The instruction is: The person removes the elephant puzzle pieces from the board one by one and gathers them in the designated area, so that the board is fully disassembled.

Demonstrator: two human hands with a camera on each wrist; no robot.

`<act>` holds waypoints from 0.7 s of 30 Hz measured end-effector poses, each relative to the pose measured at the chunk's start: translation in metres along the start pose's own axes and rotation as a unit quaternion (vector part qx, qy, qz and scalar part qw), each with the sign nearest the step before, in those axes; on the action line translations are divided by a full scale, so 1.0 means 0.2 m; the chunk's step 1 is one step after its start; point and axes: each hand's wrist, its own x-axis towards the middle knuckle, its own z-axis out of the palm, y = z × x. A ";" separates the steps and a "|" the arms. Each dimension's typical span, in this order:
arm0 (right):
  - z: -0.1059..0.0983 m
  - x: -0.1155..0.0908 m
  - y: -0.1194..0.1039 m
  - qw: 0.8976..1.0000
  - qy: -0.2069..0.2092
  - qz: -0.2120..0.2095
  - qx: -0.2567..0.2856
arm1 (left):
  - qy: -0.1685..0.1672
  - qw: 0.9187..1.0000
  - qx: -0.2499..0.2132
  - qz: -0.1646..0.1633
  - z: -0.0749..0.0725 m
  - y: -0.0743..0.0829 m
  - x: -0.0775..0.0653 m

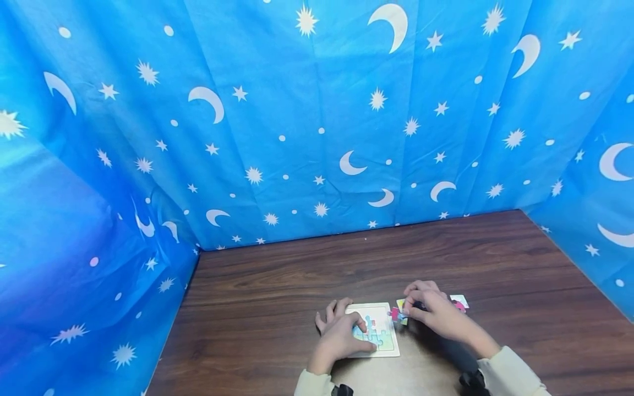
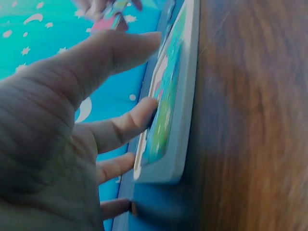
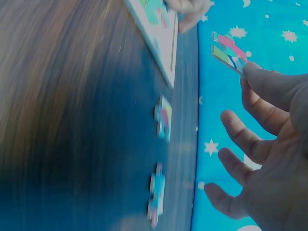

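A square jigsaw puzzle board (image 1: 376, 309) with a pale frame lies on the table, and some of its interlocking pieces are fitted in its lower part. My left hand (image 1: 340, 334) rests over the board's left side, fingers spread and touching it, thumb near the lower pieces. Between thumb and index finger, my right hand (image 1: 436, 313) pinches a jigsaw piece (image 3: 230, 50) with pink, green and white parts, raised above the table just right of the board. The other right-hand fingers are loosely bent, as the right wrist view shows.
Loose jigsaw pieces lie right of the board: one (image 3: 165, 118) near its corner and more (image 3: 157, 195) farther along. In the head view, a white and pink piece (image 1: 459, 302) shows beyond the right hand. Blue curtains (image 1: 317, 110) with moons and stars enclose the brown wooden table (image 1: 238, 308).
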 end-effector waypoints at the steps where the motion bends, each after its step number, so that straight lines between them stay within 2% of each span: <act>1: -0.01 -0.01 0.01 1.000 0.000 -0.002 -0.002 | -0.004 1.000 -0.003 0.006 0.00 -0.01 0.00; 11: -0.13 -0.13 0.11 0.999 -0.015 0.016 -0.026 | -0.040 0.997 -0.042 0.044 -0.06 -0.09 -0.01; 16: -0.19 -0.18 0.16 0.999 0.000 0.009 -0.039 | -0.051 0.996 -0.051 0.052 -0.08 -0.13 0.00; 21: -0.23 -0.23 0.23 0.998 -0.001 0.028 -0.058 | -0.058 0.995 -0.060 0.054 -0.10 -0.16 -0.01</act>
